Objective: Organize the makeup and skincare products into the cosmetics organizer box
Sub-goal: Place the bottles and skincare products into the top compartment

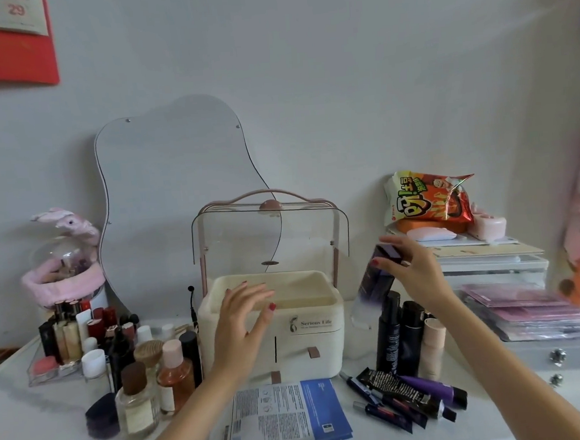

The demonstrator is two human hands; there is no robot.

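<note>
Loading step: carrying a tall purple bottle [375, 279] toward the cosmetics organizer box [272, 327], judging by its tilt toward the open top.
Right hand: the right hand [412, 273] is pinching the bottle by its dark cap, fingers curled round it, holding it in the air just right of the box.
Left hand: the left hand [243, 312] is hovering in front of the box's upper tray, fingers spread and loose, gripping nothing.
Box: it is sitting mid-table with its clear lid [269, 235] raised; the top tray looks empty, though its floor is partly hidden.
Waiting: bottles [148, 377] are standing left of the box, dark bottles [403, 335] and tubes [407, 393] right, a sheet mask packet [278, 413] in front.
Next move: it is probably calling for swinging the bottle left over the rim and lowering it upright into the tray.
</note>
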